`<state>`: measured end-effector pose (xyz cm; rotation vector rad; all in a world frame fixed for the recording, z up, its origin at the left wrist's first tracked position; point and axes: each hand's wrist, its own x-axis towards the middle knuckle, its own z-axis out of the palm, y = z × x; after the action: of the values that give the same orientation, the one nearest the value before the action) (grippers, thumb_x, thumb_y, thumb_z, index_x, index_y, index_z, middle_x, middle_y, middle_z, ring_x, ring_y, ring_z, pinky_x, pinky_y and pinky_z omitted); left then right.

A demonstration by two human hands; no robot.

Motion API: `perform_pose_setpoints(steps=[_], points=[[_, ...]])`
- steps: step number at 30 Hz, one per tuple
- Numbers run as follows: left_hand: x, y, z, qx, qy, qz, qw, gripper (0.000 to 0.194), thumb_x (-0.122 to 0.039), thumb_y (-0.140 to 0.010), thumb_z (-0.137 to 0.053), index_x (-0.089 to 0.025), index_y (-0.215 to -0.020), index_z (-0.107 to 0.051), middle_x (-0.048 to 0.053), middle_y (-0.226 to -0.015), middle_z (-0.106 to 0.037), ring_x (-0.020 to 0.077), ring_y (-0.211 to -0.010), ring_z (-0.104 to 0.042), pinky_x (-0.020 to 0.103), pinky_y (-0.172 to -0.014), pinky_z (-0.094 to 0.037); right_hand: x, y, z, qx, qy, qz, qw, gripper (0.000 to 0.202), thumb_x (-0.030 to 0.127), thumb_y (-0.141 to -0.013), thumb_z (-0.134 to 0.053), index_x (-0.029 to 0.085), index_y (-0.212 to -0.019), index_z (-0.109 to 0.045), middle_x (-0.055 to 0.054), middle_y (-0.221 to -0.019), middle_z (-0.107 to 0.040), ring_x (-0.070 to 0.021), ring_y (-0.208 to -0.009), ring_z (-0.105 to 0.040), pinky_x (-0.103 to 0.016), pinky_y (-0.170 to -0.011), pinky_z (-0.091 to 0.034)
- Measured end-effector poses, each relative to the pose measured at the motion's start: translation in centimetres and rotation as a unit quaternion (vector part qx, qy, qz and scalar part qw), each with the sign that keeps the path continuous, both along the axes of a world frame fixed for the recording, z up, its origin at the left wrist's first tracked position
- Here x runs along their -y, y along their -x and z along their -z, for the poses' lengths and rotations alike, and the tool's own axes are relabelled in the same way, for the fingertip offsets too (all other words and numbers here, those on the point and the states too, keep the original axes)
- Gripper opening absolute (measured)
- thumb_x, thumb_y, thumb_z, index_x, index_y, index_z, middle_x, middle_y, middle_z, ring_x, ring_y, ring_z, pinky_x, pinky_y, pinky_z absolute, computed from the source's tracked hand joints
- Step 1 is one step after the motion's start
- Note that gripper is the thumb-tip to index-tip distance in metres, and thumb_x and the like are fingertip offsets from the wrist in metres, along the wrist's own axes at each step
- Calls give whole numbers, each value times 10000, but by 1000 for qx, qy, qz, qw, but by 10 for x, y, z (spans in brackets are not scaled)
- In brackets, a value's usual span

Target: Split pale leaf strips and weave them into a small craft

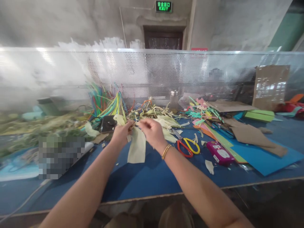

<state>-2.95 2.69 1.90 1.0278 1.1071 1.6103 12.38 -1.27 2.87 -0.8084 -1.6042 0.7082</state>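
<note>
In the head view, I see the left hand [123,130] pinching a pale strip [136,148] at its far end, its long axis running toward the near edge of the blue table [147,186]. The right hand [153,132] sits just right of the strip, fingertips bunched near its top; whether they grasp it, I cannot tell.

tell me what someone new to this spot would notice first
Probably the pale strip hanging between the person's left hand and right hand, light against the blue table. Next might come the scissors with red and yellow handles just right of the hands, and the purple box beyond them to the right. High above, the lit green exit sign stands out on the grey wall.
</note>
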Motion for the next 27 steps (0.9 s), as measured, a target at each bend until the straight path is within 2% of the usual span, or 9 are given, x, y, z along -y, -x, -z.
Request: perform_pose_setpoints(steps=[3,5,7,10,14,17,21,24,27], points=[[-1,-6,5,43,7,42,998,301,-242,-510,-793,-126,-656,-557,-39,-538,-506,23,-408,-374,155,-345,-201,-23,-24,10,32,50,136,989,446,389,-742,-630,229,-1153,-570,-77,-1076,-626,-190,-943,-583,-321,-817,-458],[-1,-8,8,61,16,53,997,298,-229,-520,-797,-122,-669,-562,-37,-549,-517,18,-411,-382,143,-338,-201,-32,-30,18,45,98,128,986,609,456,-708,-661,211,-1247,-519,-111,-1159,-601,-217,-1010,-580,-334,-844,-458],[-1,-8,8,79,22,62,995,281,-233,-543,-791,-118,-671,-569,-44,-536,-503,14,-406,-376,136,-336,-216,-33,-24,28,56,138,65,987,648,483,-687,-680,201,-1249,-523,-113,-1113,-629,-215,-961,-607,-318,-801,-472],[-1,-4,7,105,8,72,992,259,-239,-569,-781,-112,-690,-590,-37,-568,-527,10,-415,-385,128,-335,-230,-27,-5,41,116,150,0,982,510,406,-618,-747,202,-1070,-629,-67,-925,-682,-196,-813,-626,-287,-704,-469],[-2,0,5,100,-7,44,994,312,-258,-567,-790,-121,-795,-628,1,-713,-610,15,-468,-440,120,-337,-221,-28,1,47,174,145,45,973,156,310,-661,-679,196,-766,-663,-27,-724,-670,-171,-661,-587,-270,-612,-422],[1,-1,6,27,36,25,999,394,-366,-562,-800,-119,-827,-645,29,-739,-619,32,-461,-439,145,-331,-196,-33,-11,40,138,140,121,973,128,293,-701,-610,196,-769,-658,-39,-733,-668,-170,-653,-572,-267,-594,-401],[7,-9,11,-109,78,99,986,405,-409,-533,-808,-118,-762,-645,-2,-610,-541,42,-431,-386,169,-345,-153,-33,-21,30,157,86,198,964,115,271,-719,-559,188,-706,-638,-37,-681,-641,-165,-640,-546,-268,-613,-392],[8,-14,17,-167,85,119,975,368,-367,-499,-827,-127,-686,-620,-40,-521,-459,44,-412,-346,181,-360,-161,-32,-18,30,137,83,192,968,134,277,-720,-564,189,-756,-660,-39,-722,-666,-173,-668,-575,-270,-622,-409],[6,-15,21,-147,87,111,979,352,-349,-490,-830,-133,-628,-589,-44,-504,-452,45,-400,-338,194,-365,-178,-34,-13,35,81,106,133,982,209,327,-700,-630,194,-851,-685,-53,-830,-705,-197,-765,-627,-280,-671,-454]])
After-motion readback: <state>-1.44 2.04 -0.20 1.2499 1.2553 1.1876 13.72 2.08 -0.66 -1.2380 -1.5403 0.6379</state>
